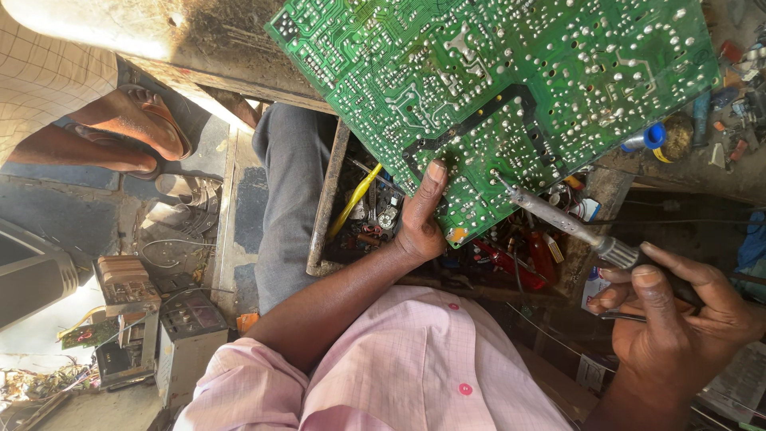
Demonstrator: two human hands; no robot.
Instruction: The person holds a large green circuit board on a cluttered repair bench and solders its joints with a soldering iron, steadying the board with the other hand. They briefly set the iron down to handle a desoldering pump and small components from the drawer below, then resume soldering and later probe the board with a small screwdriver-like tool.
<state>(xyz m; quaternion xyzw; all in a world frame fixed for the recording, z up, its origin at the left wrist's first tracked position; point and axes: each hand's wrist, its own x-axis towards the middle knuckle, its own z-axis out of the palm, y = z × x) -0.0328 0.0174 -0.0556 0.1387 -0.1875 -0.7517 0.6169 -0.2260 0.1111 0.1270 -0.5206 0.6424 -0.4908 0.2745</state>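
The left hand [419, 219] held 1 big green circuit board [495, 96] by its lower edge, thumb pressed flat on the shiny dotted side. The right hand [678, 315] had its fingers wrapped tight around 1 soldering iron [558, 219]. The iron's tip touched the board near its lower edge. It looked like the work on that spot was still going on, not finished. Under the board sat 1 open drawer [323, 207] full of small tools. There were 2 hands at work.
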